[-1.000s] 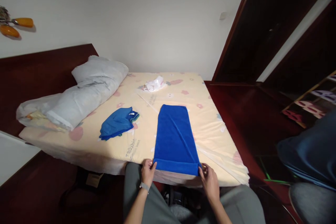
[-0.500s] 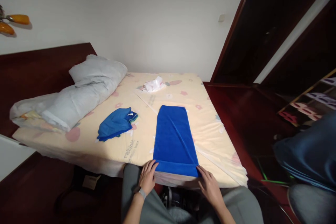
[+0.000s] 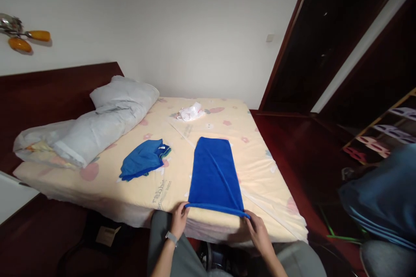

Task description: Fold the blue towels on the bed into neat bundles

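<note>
A blue towel (image 3: 214, 173) lies lengthwise on the bed in front of me, with a diagonal crease across it. Its near end is turned up in a narrow fold along the mattress edge. At the left corner of that fold, my left hand (image 3: 179, 221) pinches the cloth between thumb and fingers. My right hand (image 3: 258, 230) grips the right corner the same way. To the left sits a loose pile of blue cloths (image 3: 144, 159), with a white tag and green edging showing; neither hand touches it.
The bed (image 3: 273, 190) has a yellow patterned sheet. A grey quilt (image 3: 110, 125) is heaped by the headboard (image 3: 58, 95). Near the wall lies a white plastic bag (image 3: 191, 112). At right are another person's blue-clothed body (image 3: 383, 199) and a shoe rack (image 3: 383, 127).
Both hands have closed on the towel's near corners. The flat folded band at the near end is now a narrower, raised strip lying farther from the bed's edge. My view has tilted up slightly.
</note>
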`<state>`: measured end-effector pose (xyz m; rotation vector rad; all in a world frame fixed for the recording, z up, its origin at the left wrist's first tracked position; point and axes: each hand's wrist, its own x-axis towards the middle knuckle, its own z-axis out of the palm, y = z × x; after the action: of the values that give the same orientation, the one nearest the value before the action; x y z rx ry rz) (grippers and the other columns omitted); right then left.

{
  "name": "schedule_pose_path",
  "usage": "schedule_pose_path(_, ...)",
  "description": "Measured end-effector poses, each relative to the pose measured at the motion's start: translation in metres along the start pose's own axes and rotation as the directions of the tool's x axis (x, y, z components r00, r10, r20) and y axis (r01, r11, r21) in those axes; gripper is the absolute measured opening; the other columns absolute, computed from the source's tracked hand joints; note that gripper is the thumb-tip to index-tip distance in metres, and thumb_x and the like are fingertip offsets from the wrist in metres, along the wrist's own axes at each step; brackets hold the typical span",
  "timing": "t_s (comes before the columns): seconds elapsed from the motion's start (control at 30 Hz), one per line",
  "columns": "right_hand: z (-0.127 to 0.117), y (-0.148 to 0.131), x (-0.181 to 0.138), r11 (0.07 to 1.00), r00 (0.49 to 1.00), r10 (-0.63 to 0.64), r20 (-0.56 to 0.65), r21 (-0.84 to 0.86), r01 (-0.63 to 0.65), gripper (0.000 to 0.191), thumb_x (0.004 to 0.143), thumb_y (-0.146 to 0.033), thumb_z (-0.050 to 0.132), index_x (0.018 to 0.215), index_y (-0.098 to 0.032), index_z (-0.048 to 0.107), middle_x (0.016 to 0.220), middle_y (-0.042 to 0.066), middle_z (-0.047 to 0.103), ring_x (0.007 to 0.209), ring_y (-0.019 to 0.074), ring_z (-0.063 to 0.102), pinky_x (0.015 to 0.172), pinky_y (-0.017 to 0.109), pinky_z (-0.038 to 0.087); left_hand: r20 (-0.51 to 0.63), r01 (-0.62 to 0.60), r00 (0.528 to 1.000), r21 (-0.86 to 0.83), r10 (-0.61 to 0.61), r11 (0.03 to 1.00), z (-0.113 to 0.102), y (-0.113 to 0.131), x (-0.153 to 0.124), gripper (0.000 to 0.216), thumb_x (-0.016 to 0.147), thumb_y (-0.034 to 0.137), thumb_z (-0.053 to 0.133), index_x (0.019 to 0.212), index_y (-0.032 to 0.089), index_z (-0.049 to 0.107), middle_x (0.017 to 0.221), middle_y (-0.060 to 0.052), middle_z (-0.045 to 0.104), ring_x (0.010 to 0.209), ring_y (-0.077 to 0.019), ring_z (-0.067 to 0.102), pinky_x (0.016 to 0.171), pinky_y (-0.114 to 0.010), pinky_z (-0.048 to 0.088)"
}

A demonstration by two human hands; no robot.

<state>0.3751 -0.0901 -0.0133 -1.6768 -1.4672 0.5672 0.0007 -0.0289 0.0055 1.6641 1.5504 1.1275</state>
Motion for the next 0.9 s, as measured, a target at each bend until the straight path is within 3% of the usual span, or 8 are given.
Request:
schedule_pose_path(0.17,-0.009,-0.001,-0.024,0.997,0.998,0.068,-0.017,0.044,-0.067,0.045,0.091,-0.056,0.052,0.109,-0.023,0.076,0.111,0.009,0.08,0.108,0.0302,0.073,0.095,0.039,0.061,-0.026,0.083,0.996,0.018,-0.083,0.996,0.001,-0.001,-0.01,0.062,0.089,0.075,0.048,0.1,0.02,0.074,0.098,-0.015,0.081,0.09,-0.0306,0.077,0.084,-0.043,0.062)
schedule_pose_path(0.3,-0.017,-0.003,-0.036,0.993,0.993,0.108,-0.054,0.055,-0.105,0.045,0.089,-0.059,0.055,0.106,-0.024,0.077,0.108,0.01,0.08,0.101,0.0309,0.073,0.087,0.039,0.062,0.059,0.057,0.996,0.075,-0.061,0.996,0.003,0.001,-0.017,0.06,0.093,0.074,0.044,0.1,0.022,0.074,0.096,-0.013,0.081,0.09,-0.0296,0.077,0.085,-0.042,0.061)
schedule_pose_path(0.43,-0.012,-0.012,-0.028,0.978,0.991,0.134,-0.03,0.163,-0.127,0.048,0.087,-0.063,0.056,0.105,-0.023,0.076,0.115,0.01,0.078,0.111,0.0307,0.07,0.101,0.042,0.057,0.012,0.05,0.999,0.099,-0.051,0.994,0.005,0.001,-0.016,0.061,0.093,0.075,0.043,0.101,0.023,0.074,0.101,-0.014,0.081,0.096,-0.0301,0.077,0.09,-0.044,0.061)
schedule_pose_path(0.57,0.004,-0.016,-0.016,0.908,0.946,0.322,0.028,0.274,-0.317,0.064,0.081,-0.074,0.052,0.107,-0.02,0.074,0.12,0.013,0.077,0.12,0.0333,0.068,0.108,0.045,0.054,-0.055,0.089,0.995,0.08,-0.085,0.993,0.006,-0.002,-0.012,0.067,0.088,0.081,0.043,0.097,0.022,0.075,0.103,-0.016,0.081,0.097,-0.0325,0.077,0.091,-0.046,0.061)
schedule_pose_path(0.67,0.011,-0.014,-0.014,0.893,0.928,0.373,0.03,0.26,-0.367,0.068,0.078,-0.077,0.05,0.105,-0.019,0.073,0.118,0.014,0.078,0.12,0.0359,0.069,0.109,0.048,0.053,-0.054,0.103,0.994,0.067,-0.099,0.992,0.006,-0.001,-0.012,0.069,0.086,0.082,0.044,0.099,0.021,0.075,0.106,-0.016,0.081,0.1,-0.0331,0.077,0.093,-0.047,0.061)
schedule_pose_path(0.9,0.009,-0.013,-0.019,0.914,0.932,0.36,0.034,0.188,-0.36,0.06,0.083,-0.071,0.049,0.112,-0.022,0.069,0.099,0.013,0.082,0.098,0.0339,0.077,0.089,0.046,0.061,-0.032,0.141,0.99,0.094,-0.139,0.985,0.005,0.006,-0.014,0.065,0.085,0.081,0.047,0.089,0.022,0.073,0.09,-0.014,0.081,0.086,-0.0312,0.077,0.082,-0.045,0.061)
